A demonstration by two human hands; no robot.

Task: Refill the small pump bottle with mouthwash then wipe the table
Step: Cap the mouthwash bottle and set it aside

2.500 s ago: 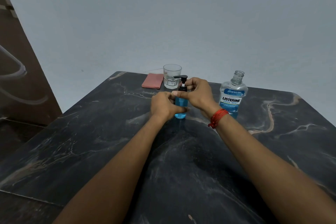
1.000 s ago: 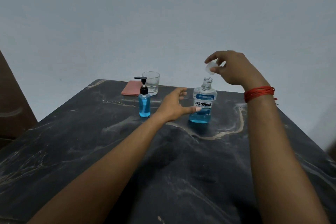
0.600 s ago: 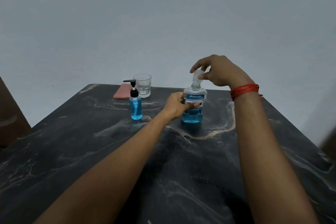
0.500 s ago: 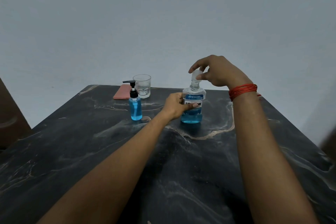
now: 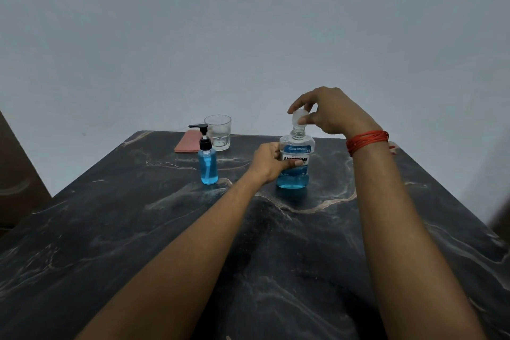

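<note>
The mouthwash bottle stands upright on the dark marble table, a little blue liquid in its bottom. My left hand grips its body from the left. My right hand holds the clear cap tilted just above the bottle's open neck. The small pump bottle, filled with blue liquid and with its black pump on, stands alone to the left, apart from both hands.
An empty glass tumbler and a folded pink cloth sit at the table's far edge behind the pump bottle. A grey wall rises behind the table. Brown furniture stands at the left.
Both hands left the pump bottle. My left hand took hold of the mouthwash bottle, and my right hand brought the cap down over its neck.
</note>
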